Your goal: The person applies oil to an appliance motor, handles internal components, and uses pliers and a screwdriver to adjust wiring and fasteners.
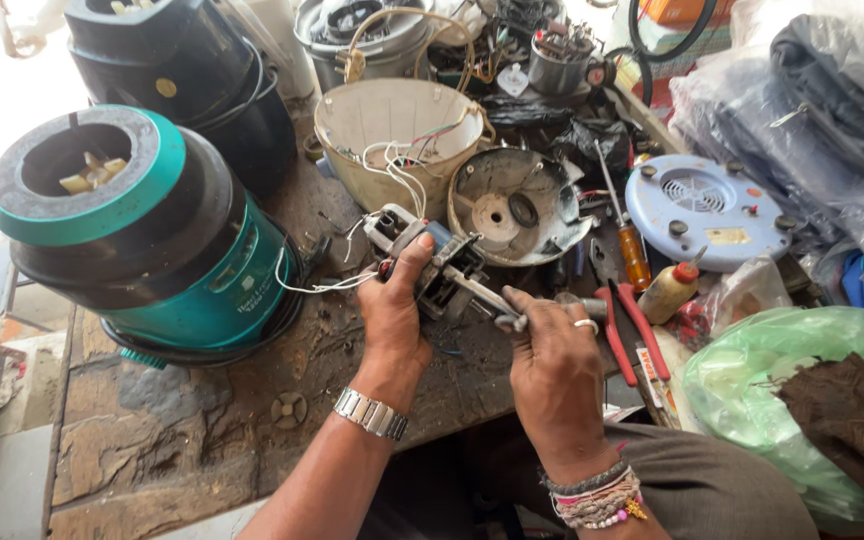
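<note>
worn workbench point(182, 440): teal mixer base point(152, 240), pliers point(632, 330), perhaps glue bottle point(667, 290).

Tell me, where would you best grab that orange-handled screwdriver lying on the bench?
Probably by the orange handle, coming from above. The screwdriver lies flat with its thin metal shaft pointing away toward the clutter, while the thick handle end lies nearer the person, between the red pliers and the small glue bottle. It sits closest to the right hand.
</note>
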